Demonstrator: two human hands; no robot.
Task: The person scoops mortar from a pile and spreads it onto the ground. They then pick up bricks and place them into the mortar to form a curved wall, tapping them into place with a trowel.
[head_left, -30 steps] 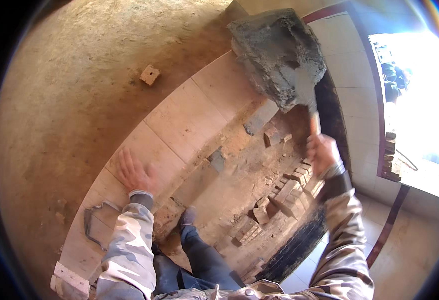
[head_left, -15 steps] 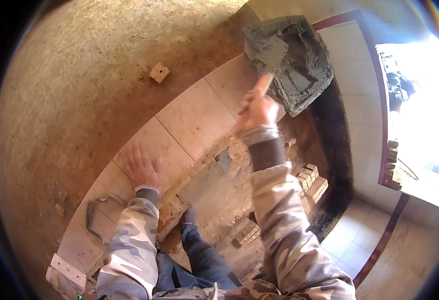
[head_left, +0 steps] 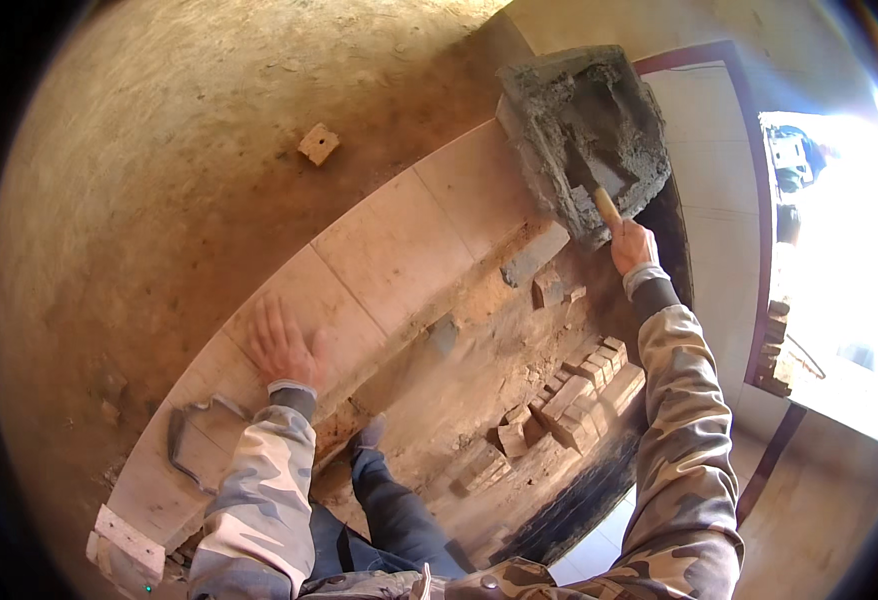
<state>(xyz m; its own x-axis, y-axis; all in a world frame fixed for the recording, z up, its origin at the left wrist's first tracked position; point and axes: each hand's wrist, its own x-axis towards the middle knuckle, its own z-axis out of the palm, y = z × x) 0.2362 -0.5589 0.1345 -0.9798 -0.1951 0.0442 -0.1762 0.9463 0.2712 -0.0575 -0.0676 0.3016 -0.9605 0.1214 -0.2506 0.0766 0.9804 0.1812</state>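
Note:
My right hand [head_left: 633, 248] grips the wooden handle of a trowel [head_left: 607, 208] at the far right. The trowel's blade is sunk in wet grey mortar, so its shape is mostly hidden. That mortar lies heaped in a shallow, mortar-caked tray [head_left: 542, 165] at the far end of a tiled ledge [head_left: 394, 250]. My left hand [head_left: 284, 342] rests flat on the ledge's pale tiles, fingers spread, holding nothing. Close to my left forearm, a bent dark metal piece [head_left: 177, 440] lies on the tiles.
Stacked bricks [head_left: 581, 405] stand on the dusty ground right of my leg. Broken brick pieces [head_left: 549, 288] and a grey-coated slab [head_left: 536, 254] lie beside the ledge. One brick [head_left: 319, 145] sits on the dirt floor beyond. A tiled wall [head_left: 704, 150] rises at the right.
My right hand has moved right and nearer with the trowel, from the tray's left part to its near right side. My left hand stays on the ledge.

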